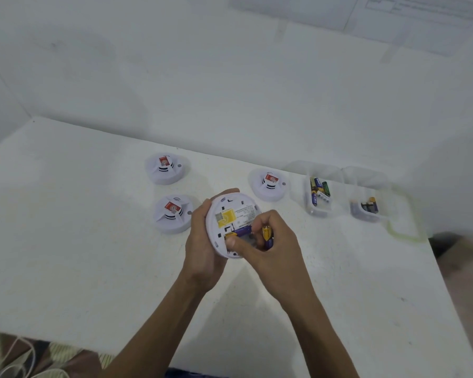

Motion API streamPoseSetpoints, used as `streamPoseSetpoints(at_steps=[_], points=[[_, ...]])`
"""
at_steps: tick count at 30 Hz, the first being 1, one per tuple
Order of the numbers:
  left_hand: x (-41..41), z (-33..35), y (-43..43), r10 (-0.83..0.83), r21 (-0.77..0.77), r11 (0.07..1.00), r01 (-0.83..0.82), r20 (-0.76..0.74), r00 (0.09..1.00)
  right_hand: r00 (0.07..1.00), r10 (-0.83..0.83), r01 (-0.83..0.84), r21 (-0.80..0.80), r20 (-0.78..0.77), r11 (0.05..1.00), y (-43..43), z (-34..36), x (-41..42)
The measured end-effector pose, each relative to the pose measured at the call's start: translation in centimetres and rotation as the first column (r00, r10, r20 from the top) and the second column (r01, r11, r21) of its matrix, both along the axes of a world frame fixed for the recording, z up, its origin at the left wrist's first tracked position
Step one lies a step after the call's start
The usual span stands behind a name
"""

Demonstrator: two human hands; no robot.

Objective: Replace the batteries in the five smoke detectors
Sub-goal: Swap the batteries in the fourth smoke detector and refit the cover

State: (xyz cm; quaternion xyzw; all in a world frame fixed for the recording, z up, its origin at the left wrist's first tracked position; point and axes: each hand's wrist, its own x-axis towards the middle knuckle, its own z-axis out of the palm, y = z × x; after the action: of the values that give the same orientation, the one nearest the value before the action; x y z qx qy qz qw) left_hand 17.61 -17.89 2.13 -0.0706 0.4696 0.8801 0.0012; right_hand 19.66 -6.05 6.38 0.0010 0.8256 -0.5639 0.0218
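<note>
My left hand point(202, 241) grips a white smoke detector point(231, 211) turned back side up above the table, its yellow label and open battery bay showing. One purple-and-yellow battery point(239, 231) lies in the bay. My right hand point(268, 241) holds another purple-and-yellow battery point(267, 234) in its curled fingers, with the thumb at the bay's edge. Three more white detectors stand on the table: far left point(164, 167), near left point(172, 212) and right of centre point(269, 184).
Two clear plastic tubs hold batteries: one point(318, 192) with several mixed cells, another point(366, 207) further right with purple ones. A clear lid point(406, 227) lies by the table's right edge. The white wall runs behind the table point(93, 255). Cables lie on the floor at bottom left.
</note>
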Motion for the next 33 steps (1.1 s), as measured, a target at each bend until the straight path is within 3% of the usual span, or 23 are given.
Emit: streamPoseSetpoints(at_steps=[8, 17, 24, 33], points=[[0.4, -0.4, 0.2, -0.035, 0.128, 0.991, 0.025, 0.081, 0.996, 0.999, -0.001, -0.004, 0.122, 0.040, 0.993, 0.2, 0.7, 0.0], [0.0, -0.1, -0.2, -0.082, 0.316, 0.947, 0.057, 0.067, 0.994, 0.972, -0.097, 0.083, -0.071, -0.213, 0.994, 0.0, 1.2, 1.1], [-0.1, 0.3, 0.0, -0.055, 0.323, 0.946, 0.025, 0.084, 0.995, 0.957, -0.180, 0.150, -0.146, -0.228, 0.978, -0.4, 0.5, 1.1], [0.0, 0.5, 0.4, -0.012, 0.279, 0.960, -0.025, 0.130, 0.991, 0.859, -0.242, 0.310, 0.082, -0.452, 0.947, -1.0, -1.6, 1.4]])
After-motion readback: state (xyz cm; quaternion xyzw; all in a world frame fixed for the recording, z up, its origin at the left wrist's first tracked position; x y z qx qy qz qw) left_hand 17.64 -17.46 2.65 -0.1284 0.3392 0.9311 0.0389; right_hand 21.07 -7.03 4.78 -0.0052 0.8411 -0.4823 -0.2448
